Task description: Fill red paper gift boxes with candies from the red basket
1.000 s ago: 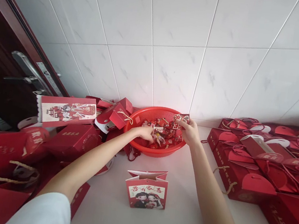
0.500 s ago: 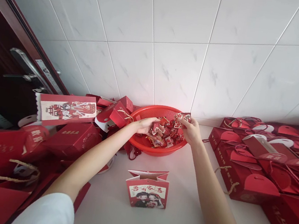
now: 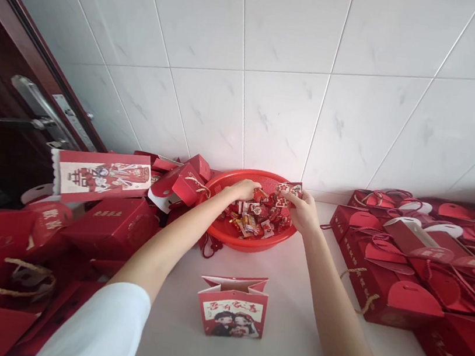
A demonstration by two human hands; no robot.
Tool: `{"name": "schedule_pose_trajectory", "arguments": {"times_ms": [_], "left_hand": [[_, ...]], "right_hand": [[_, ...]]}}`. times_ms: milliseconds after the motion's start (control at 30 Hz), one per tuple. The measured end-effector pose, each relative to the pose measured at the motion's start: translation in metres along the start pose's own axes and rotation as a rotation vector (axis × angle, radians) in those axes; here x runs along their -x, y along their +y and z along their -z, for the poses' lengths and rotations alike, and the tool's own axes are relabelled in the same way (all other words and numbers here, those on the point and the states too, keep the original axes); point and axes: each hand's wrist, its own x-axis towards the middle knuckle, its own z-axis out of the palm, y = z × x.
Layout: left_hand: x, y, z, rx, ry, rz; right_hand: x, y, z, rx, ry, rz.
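Observation:
A red plastic basket (image 3: 237, 243) by the tiled wall holds many small wrapped candies (image 3: 251, 224). Over its back part, my left hand (image 3: 242, 190) reaches in with bent fingers near a red wrapped piece; whether it grips anything is too small to tell. At the basket's right rim, my right hand (image 3: 302, 211) is closed on red-and-cream candy packets (image 3: 289, 193). Closer to me, an upright red paper box (image 3: 231, 315) stands open at the top, with a cartoon couple on its front.
Red gift boxes are heaped on the left (image 3: 107, 224), some with rope handles. Rows of red boxes (image 3: 382, 281) stand at the right. A dark door with a metal handle (image 3: 39, 109) is at the far left.
My left hand has moved back and slightly right over the basket, uncovering more candies. My right hand stays at the right rim with its packets.

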Motion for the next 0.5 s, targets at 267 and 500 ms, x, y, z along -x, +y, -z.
{"name": "schedule_pose_trajectory", "arguments": {"times_ms": [267, 500], "left_hand": [[-0.019, 0.0, -0.017, 0.049, 0.035, -0.102], [-0.011, -0.007, 0.0, 0.279, 0.113, -0.153]], "right_hand": [[0.0, 0.0, 0.0, -0.005, -0.005, -0.001], [-0.002, 0.001, 0.001, -0.062, 0.014, -0.021]]}}
